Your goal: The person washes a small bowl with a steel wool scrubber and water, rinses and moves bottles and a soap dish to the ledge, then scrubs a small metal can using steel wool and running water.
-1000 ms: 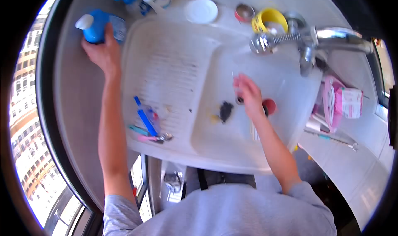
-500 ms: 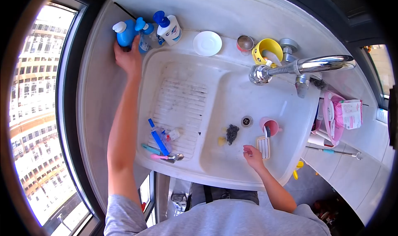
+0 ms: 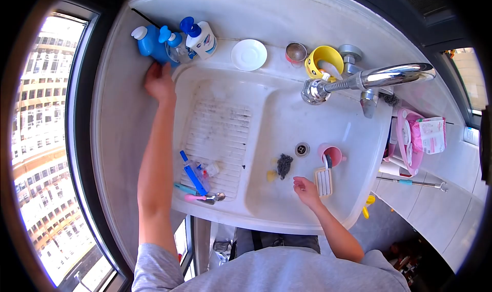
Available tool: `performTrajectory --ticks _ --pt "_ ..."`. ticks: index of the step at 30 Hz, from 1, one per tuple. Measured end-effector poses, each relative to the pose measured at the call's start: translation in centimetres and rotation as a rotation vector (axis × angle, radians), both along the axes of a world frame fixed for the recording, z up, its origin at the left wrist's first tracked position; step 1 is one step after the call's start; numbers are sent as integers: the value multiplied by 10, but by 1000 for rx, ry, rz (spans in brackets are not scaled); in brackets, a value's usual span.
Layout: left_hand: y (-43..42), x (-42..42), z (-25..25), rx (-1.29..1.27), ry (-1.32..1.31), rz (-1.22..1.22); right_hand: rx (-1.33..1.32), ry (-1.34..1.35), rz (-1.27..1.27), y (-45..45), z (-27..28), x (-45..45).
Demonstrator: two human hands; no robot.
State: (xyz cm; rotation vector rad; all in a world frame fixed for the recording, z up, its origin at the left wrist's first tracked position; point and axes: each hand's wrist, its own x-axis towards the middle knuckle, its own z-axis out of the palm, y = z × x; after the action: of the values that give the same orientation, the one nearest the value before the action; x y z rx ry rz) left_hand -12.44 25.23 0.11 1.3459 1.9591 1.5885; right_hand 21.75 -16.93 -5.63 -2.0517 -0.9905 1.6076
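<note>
Just below a blue bottle with a white cap, my left hand has its fingers apart and holds nothing that I can see. The bottle stands upright in the sink's back left corner, beside a spray bottle with a blue head and a white pump bottle. Over the basin, my right hand is loosely bent, with fingers apart and nothing in it. Nearest to it are a dark scouring pad, a yellowish scrap and a striped soap dish. A pink cup lies tipped behind the dish.
On the sink's ribbed side lie a blue-handled item and a spoon. A white saucer, a small metal-lined cup and a yellow container line the back ledge. The chrome faucet juts out at right.
My left hand has come off the blue bottle and moved down toward me. My right hand's fingers have loosened slightly. The whole view has shifted a little left.
</note>
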Motion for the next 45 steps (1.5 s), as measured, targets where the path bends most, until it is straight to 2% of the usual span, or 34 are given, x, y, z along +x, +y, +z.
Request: performTrajectory --ticks 1,3,4,6,7,9,11,12,14,18,20,23,25,29,31,33,35,36,37,38,39,41,43,45 --pt "-5 3 -4 -1 0 -1 -1 0 -1 5 5 1" --pt "-28 23 -13 83 -160 48 69 93 49 11 23 5" --pt "-44 38 -12 -50 -246 -16 66 88 41 13 27 6" --pt "-70 82 -2 -359 -461 -175 171 -267 107 12 34 11" --pt "-77 101 10 -536 -588 -273 156 -274 100 8 32 15" --pt "-72 130 8 -705 -680 -375 207 -475 181 -9 28 26" --pt "-59 144 -13 -695 -825 -411 153 -726 89 -21 32 32" --pt "-58 151 -5 -761 -780 -432 116 -731 92 -33 30 33" --pt "-48 163 9 -834 -737 -430 88 -1036 -200 -37 13 40" --pt "-44 165 -10 -842 -747 -450 -10 -944 -98 -50 -7 50" --pt "-42 163 -15 -796 -798 -407 -109 -764 -101 -49 -20 49" --pt "-42 155 -29 -684 -850 -480 -44 -820 -63 -55 -40 53" --pt "-53 155 -13 -667 -787 -359 -90 -788 -40 -52 -34 53" --pt "-98 133 1 -615 -707 -318 44 -701 61 -53 4 40" --pt "-131 114 -2 -652 -600 -314 154 -464 93 -43 29 26" --pt "-150 94 -15 -666 -538 -310 261 -432 122 -14 49 10" --pt "-171 74 -29 -701 -359 -316 350 -394 166 17 73 -5" --pt "-178 65 -31 -696 -367 -302 470 -378 185 39 83 -13" --pt "-182 57 -31 -704 -110 -377 591 -359 202 61 93 -19" --pt "-186 50 -33 -708 147 -448 596 -357 215 81 101 -24" --pt "-188 45 -37 -708 142 -434 668 -378 233 101 109 -28" --pt "-194 40 -46 -874 239 -566 736 -396 266 132 123 -36" --pt "-196 41 -50 -894 281 -575 862 -405 235 157 137 -41" --pt "-198 41 -54 -919 325 -590 877 -404 236 171 151 -45"
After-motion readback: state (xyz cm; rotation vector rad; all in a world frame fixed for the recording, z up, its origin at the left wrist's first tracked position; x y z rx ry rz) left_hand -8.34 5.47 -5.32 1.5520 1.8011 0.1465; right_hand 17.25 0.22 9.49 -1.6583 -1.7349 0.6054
